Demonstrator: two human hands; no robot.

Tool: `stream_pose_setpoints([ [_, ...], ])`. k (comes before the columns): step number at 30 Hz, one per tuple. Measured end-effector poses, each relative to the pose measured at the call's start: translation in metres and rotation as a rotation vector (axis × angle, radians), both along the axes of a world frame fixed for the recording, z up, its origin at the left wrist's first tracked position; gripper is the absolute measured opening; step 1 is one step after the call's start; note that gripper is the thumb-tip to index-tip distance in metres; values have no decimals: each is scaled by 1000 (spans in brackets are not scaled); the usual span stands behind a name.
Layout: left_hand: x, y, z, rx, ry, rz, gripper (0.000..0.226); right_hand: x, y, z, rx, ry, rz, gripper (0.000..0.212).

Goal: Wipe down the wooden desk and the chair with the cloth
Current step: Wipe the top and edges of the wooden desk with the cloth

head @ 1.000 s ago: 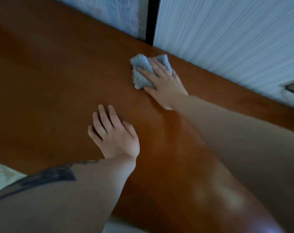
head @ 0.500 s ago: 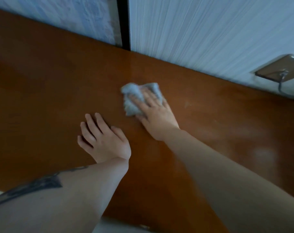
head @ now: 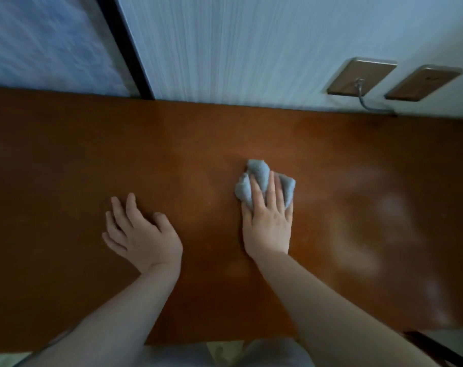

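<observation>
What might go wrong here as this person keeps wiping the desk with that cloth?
The cable hangs from a wall plate down to the desk's back edge; a wide sweep of the cloth might snag it. The cloth is bunched small under the right hand, so strips could go unwiped. The left hand rests flat on the glossy wood and may leave fresh prints.

Single head-worn view, close above the desk [head: 66,160] — looking steeply down, facing the wall [head: 251,49]
</observation>
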State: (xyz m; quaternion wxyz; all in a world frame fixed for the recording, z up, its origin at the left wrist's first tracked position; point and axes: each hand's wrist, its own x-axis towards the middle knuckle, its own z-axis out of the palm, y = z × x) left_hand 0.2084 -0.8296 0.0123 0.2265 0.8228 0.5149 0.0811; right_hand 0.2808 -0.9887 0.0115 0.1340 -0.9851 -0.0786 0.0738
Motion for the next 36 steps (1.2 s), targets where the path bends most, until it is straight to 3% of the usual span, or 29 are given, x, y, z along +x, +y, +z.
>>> stream_pose_setpoints([
  [2,2,-8,3,-1,-111,-115,52,-32,5,-2,-8,8,77,57],
  [5,14,-29,4,-27,-205,-235,48,-22,14,11,-43,108,633,60],
  [7,25,-41,3,-38,-205,-329,46,9,8,14,-96,148,768,59],
  [11,29,-54,-7,51,-99,-584,49,1,-25,3,10,56,52,58],
  [12,28,-56,-10,80,-55,-632,50,-18,-24,1,-2,34,-42,58],
  [14,28,-56,-13,105,-36,-657,51,-47,-12,1,-18,101,12,59],
  [18,32,-55,-11,84,-68,-598,51,-14,-14,9,-53,120,479,56],
  [19,32,-55,-11,88,-64,-612,48,-2,-24,8,-47,115,478,55],
  [23,31,-58,-10,74,-21,-619,45,-31,-51,1,-26,29,-193,56],
  [24,31,-58,-11,76,-17,-619,45,-50,-40,0,-29,19,-237,57],
  [28,31,-57,-10,66,-46,-617,43,-71,-10,5,-9,111,165,56],
  [30,29,-55,-8,53,-88,-650,42,-57,-25,9,-34,97,269,54],
  [32,19,-58,-7,52,-154,-788,43,-58,-53,7,-16,97,113,54],
  [36,-20,-87,-5,6,-200,-1011,46,-101,-69,-5,-47,-39,-531,53],
])
